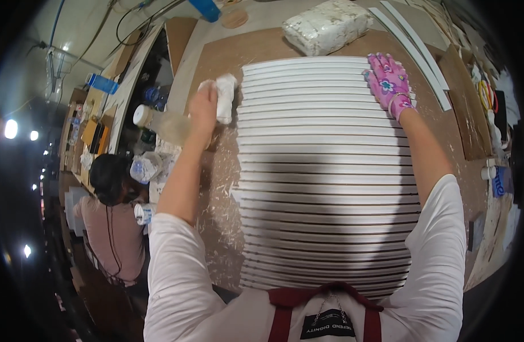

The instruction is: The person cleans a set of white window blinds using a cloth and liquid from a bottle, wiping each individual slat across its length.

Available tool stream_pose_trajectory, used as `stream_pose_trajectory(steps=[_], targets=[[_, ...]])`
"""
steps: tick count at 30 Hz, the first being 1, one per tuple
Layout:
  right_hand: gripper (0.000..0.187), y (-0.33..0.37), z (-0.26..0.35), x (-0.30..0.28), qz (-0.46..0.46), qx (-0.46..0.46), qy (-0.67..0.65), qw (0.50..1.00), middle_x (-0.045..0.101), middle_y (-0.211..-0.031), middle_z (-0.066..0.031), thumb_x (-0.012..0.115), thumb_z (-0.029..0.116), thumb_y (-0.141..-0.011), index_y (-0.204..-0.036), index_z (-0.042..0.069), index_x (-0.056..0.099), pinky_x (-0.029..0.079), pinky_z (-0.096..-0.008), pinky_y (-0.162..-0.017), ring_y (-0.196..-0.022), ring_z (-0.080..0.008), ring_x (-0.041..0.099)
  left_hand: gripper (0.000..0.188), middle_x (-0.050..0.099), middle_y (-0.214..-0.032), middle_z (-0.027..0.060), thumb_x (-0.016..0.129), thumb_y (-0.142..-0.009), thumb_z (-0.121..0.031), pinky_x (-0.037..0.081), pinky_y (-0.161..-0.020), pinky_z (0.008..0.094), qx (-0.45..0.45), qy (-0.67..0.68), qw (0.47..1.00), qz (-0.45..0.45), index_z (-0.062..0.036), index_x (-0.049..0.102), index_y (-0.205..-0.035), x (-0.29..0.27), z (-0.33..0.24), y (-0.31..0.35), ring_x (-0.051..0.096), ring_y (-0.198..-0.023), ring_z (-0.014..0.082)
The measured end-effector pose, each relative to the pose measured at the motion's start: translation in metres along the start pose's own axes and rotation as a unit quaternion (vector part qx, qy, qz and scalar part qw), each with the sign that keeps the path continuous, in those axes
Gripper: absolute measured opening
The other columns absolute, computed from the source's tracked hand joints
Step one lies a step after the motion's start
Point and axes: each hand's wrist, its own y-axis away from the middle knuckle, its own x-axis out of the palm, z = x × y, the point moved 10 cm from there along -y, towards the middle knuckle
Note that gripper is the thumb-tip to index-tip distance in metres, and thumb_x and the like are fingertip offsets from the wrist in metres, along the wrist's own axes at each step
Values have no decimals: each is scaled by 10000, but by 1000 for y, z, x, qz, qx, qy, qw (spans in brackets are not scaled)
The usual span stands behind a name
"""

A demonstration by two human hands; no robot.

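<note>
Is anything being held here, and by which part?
The left hand holds a white wad by its left side; the gloved right hand lies on white strips.

I make out a white top (179,285) with loose, creased, half-length sleeves (438,228); 2 maroon straps (280,325) drop from a maroon collar (284,297), a fine chain (330,296) and 1 black, pale-lettered patch (325,321) between them; a pink flowered glove (386,77) covers the right hand (387,85), the left hand (203,114) bare
</note>
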Motion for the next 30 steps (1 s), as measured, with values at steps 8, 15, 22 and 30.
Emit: stream_pose_trajectory(steps=[8,15,22,30], targets=[[554,-3,-33,25,-10,-40,51,998,422,-1477,-93,412,475,-964,-1422,164,432,271,-490,-1123,-1371,-318,369,486,581,-1287,132,502,-933,-460,337,-1064,473,223,8,916,332,-75,601,-1213,137,-327,73,501,-1237,295],[553,7,-20,-2,-10,10,5,1000,407,-1488,-86,406,470,-970,-1436,173,413,254,-478,-1135,-1387,-308,346,573,283,-1560,98,431,-977,-428,149,-1152,532,238,-76,940,231,-120,386,-1458,131,-205,101,233,-1443,319],[550,6,-13,1,4,13,10,1000,385,-1501,-98,369,446,-983,-1449,154,392,217,-455,-1152,-1409,-293,311,432,670,-1123,201,501,-959,-232,485,-937,380,20,17,995,98,3,530,-1320,15,-99,39,635,-1053,371],[539,-4,0,0,-15,-35,-4,999,400,-1493,-116,415,413,-971,-1452,171,387,240,-451,-1149,-1394,-327,335,470,401,-1476,82,458,-959,-333,298,-1039,584,305,-28,942,139,-129,460,-1382,181,-290,100,347,-1365,313]])
